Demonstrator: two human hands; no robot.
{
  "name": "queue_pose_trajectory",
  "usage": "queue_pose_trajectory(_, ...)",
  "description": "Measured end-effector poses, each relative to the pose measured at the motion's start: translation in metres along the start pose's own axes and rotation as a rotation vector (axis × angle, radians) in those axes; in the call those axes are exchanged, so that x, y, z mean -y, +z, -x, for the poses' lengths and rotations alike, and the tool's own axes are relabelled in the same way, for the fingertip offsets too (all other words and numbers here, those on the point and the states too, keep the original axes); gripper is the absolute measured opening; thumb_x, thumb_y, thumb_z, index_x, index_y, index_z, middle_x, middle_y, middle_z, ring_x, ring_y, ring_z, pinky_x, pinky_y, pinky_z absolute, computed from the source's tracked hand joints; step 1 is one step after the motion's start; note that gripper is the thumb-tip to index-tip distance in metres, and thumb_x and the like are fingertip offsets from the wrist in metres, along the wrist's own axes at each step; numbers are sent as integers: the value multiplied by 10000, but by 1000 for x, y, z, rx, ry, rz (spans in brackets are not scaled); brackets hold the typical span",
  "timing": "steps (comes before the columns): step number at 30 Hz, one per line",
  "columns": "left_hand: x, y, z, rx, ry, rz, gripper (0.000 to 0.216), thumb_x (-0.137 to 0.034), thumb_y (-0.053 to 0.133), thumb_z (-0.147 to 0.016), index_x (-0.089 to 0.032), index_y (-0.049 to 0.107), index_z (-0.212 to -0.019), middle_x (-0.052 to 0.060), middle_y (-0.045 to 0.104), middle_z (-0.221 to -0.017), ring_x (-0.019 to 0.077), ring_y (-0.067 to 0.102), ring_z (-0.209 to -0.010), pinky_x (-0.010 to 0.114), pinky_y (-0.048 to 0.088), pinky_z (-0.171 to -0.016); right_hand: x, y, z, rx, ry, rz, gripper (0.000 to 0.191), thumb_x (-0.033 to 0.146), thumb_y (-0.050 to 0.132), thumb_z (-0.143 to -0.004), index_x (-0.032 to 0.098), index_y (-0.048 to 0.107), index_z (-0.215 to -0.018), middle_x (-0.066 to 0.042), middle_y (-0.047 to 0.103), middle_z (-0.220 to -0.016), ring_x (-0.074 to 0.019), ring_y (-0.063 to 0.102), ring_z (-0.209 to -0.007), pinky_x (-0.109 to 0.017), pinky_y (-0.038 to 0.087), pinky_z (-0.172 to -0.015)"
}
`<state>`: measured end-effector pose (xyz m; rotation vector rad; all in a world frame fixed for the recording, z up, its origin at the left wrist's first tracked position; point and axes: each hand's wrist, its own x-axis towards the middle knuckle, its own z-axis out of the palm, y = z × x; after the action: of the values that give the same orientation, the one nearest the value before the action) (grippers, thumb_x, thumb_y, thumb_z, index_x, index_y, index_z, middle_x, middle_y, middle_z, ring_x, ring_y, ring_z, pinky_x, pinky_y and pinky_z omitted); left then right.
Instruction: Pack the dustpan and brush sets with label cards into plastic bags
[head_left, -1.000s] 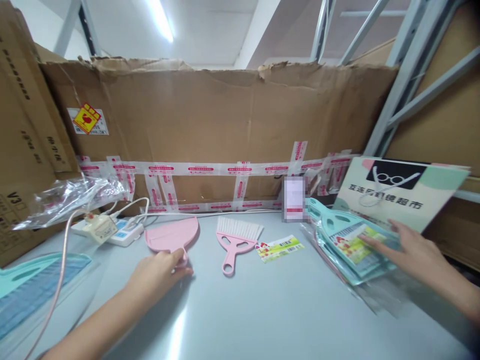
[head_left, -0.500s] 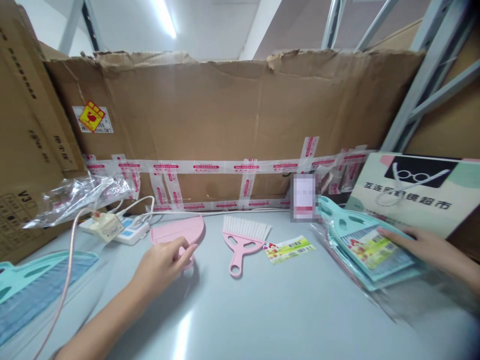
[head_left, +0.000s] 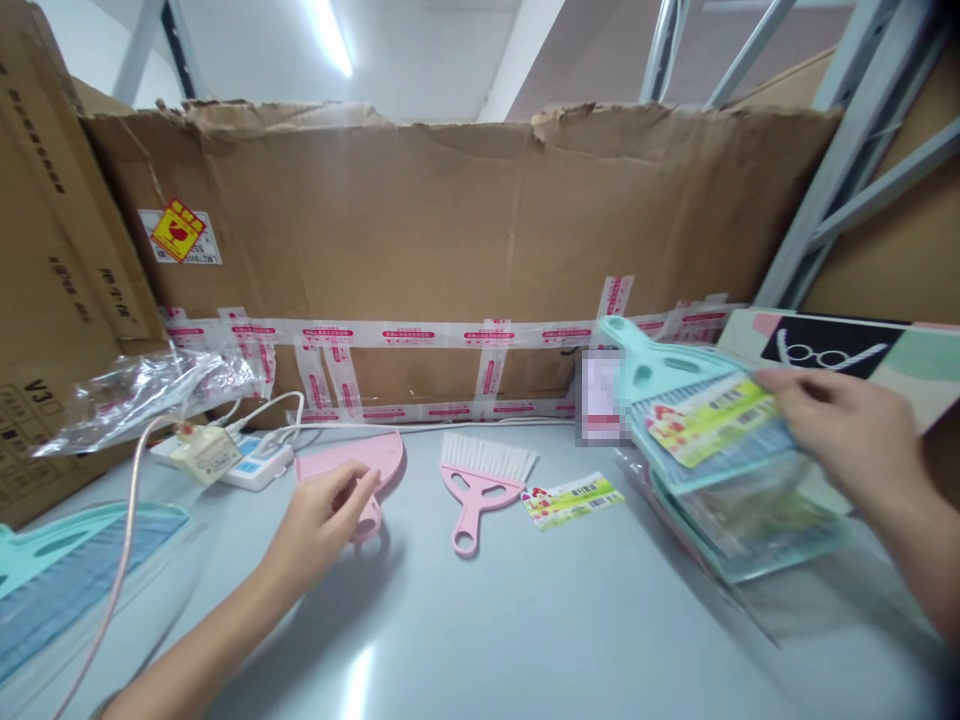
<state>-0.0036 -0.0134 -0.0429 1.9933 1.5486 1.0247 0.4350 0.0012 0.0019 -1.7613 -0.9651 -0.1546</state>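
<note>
My right hand (head_left: 847, 430) grips the right edge of a bagged teal dustpan and brush set (head_left: 705, 425), which is tilted up off similar bagged sets (head_left: 810, 555). A yellow-green card shows on its front. My left hand (head_left: 326, 515), loosely curled with nothing in it, hovers over a pink dustpan (head_left: 386, 460) and hides part of it. To the right of that dustpan lies a pink hand brush (head_left: 472, 490) with white bristles. Close to the brush is a loose printed card (head_left: 574, 500).
Another teal dustpan set (head_left: 82, 560) lies at the left under a cable (head_left: 124, 570). Behind stand a power strip (head_left: 259, 465), crumpled clear plastic (head_left: 150, 395) and a large cardboard box (head_left: 420, 230). A printed bag (head_left: 922, 370) with a glasses picture is at the right.
My right hand has raised the top teal set from the stack, up and to the left. My left hand has barely moved, and the pink pieces stay in place.
</note>
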Motion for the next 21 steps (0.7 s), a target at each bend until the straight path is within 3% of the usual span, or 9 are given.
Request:
queue_pose_trajectory(3,-19,10,-5,101,-150,384,392,-517,415,-797,-194,505,-1001,-10,580,-682,96,529,-438,194,376,-395,51,32,39,306,-61,-166,255,379,553,-721,146,656,-709,-62,633,-639,-147,510,-528,-277,348,-495)
queue_pose_trajectory(5,-30,19,-7,214,-239,601,541,-528,448,-780,-250,332,-1230,14,614,-789,113,577,-443,208,412,-382,72,59,71,485,-119,-255,279,429,559,-702,164,637,-659,-26,623,-611,-145,528,-536,-255,369,-495)
queue_pose_trajectory(7,-36,26,-8,298,-293,724,655,-514,498,-761,-281,210,-1302,-11,617,-695,119,574,-403,200,416,-358,83,83,101,655,-189,-361,310,457,528,-717,173,600,-615,-6,599,-602,-142,527,-557,-244,380,-504)
queue_pose_trajectory(10,-33,32,-6,241,-338,736,632,-457,587,-721,-282,291,-1251,-71,559,-533,81,484,-297,138,316,-272,86,102,129,726,-204,-422,314,467,475,-754,180,587,-691,-12,596,-669,-150,535,-612,-256,409,-546)
queue_pose_trajectory(13,-25,33,-3,80,-328,725,538,-439,619,-693,-271,356,-1132,-92,550,-510,75,473,-289,129,324,-260,80,96,140,546,-229,-448,310,461,530,-735,204,552,-907,-40,579,-882,-176,533,-785,-296,423,-674)
queue_pose_trajectory(15,-23,32,-2,3,-297,726,483,-451,613,-690,-262,355,-1052,-103,541,-481,83,480,-296,135,350,-268,78,87,146,542,-210,-495,291,456,562,-724,214,533,-883,-33,563,-868,-177,524,-794,-302,413,-694)
queue_pose_trajectory(19,-26,32,0,-71,-242,709,402,-466,598,-689,-250,333,-901,-114,528,-444,92,471,-276,150,360,-253,80,80,161,944,133,-711,318,478,630,-655,197,512,-742,3,576,-692,-148,543,-647,-273,413,-603)
queue_pose_trajectory(21,-29,31,0,-84,-209,721,401,-464,620,-665,-244,321,-818,-122,519,-464,90,469,-265,159,363,-243,81,84,167,1032,312,-826,357,460,702,-575,182,528,-716,1,597,-681,-137,547,-638,-260,410,-606)
